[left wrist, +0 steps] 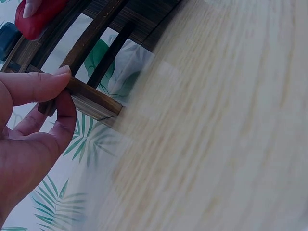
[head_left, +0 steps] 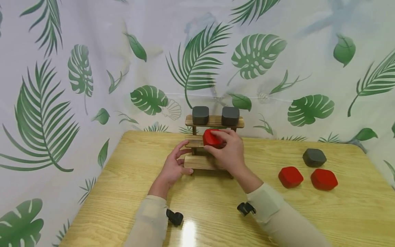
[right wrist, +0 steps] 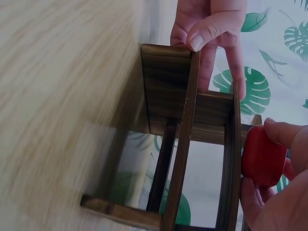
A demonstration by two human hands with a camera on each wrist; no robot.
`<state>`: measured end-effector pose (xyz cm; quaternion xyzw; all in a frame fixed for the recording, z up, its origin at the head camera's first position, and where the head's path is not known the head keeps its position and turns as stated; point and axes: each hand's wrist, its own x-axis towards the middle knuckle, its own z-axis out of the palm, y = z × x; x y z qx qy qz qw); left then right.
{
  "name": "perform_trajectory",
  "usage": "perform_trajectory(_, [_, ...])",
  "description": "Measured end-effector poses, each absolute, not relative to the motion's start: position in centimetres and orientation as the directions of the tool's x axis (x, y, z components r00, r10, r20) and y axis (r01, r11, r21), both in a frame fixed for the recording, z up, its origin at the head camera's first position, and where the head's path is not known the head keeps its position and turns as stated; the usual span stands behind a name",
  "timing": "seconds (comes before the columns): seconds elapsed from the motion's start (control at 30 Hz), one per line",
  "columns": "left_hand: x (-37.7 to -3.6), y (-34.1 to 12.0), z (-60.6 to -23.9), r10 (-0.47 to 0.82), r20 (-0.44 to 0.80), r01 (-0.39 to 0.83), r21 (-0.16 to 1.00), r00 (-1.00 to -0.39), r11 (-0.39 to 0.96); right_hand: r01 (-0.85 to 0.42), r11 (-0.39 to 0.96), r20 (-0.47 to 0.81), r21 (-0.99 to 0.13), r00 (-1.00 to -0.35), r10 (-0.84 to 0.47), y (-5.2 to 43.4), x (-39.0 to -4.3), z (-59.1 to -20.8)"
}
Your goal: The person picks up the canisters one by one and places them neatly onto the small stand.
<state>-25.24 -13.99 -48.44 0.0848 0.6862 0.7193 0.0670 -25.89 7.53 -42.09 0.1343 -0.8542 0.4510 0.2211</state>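
Observation:
A small three-tier wooden stand (head_left: 202,162) stands on the table. My right hand (head_left: 230,151) grips a red rounded block (head_left: 210,137) at the middle tier. In the right wrist view, the red block (right wrist: 263,158) sits between thumb and fingers, against the tier's edge. My left hand (head_left: 173,166) is at the stand's left side. Its thumb and a finger pinch the end of a lower tier in the left wrist view, where the left hand (left wrist: 33,130) shows close up. Two dark grey blocks, one left (head_left: 200,115) and one right (head_left: 230,116), rest on the top tier.
On the table's right side lie a dark grey block (head_left: 314,157) and two red blocks, one nearer (head_left: 290,177) and one farther right (head_left: 324,179). Behind the wooden table (head_left: 123,178) hangs a leaf-patterned cloth (head_left: 108,68).

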Motion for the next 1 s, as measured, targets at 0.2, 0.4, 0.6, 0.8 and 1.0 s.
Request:
perform_trajectory(0.2, [-25.4, -14.0, -48.5, 0.224, 0.036, 0.027, 0.999, -0.974, -0.044, -0.375, 0.569, 0.441, -0.731, -0.897, -0.025, 6.6, -26.0, -41.9])
perform_trajectory(0.4, [-25.3, -13.9, -48.3, 0.219, 0.041, 0.031, 0.998, -0.975, -0.048, -0.369, 0.559, 0.432, -0.743, -0.902, -0.020, 5.9, -26.3, -42.1])
perform_trajectory(0.6, [-25.4, -13.9, -48.3, 0.220, 0.042, 0.029, 0.998, -0.975, -0.062, -0.381, 0.543, 0.449, -0.748, -0.894, -0.009, 5.2, -26.6, -42.3])
perform_trajectory(0.8, [-25.5, -14.0, -48.4, 0.228, 0.042, 0.025, 0.997, -0.973, -0.077, -0.379, 0.568, 0.455, -0.730, -0.890, -0.010, 4.6, -26.8, -42.2])
perform_trajectory(1.0, [-25.5, -14.1, -48.4, 0.223, 0.031, 0.017, 0.998, -0.974, -0.064, -0.359, 0.594, 0.442, -0.720, -0.897, -0.007, 4.1, -27.0, -42.2])
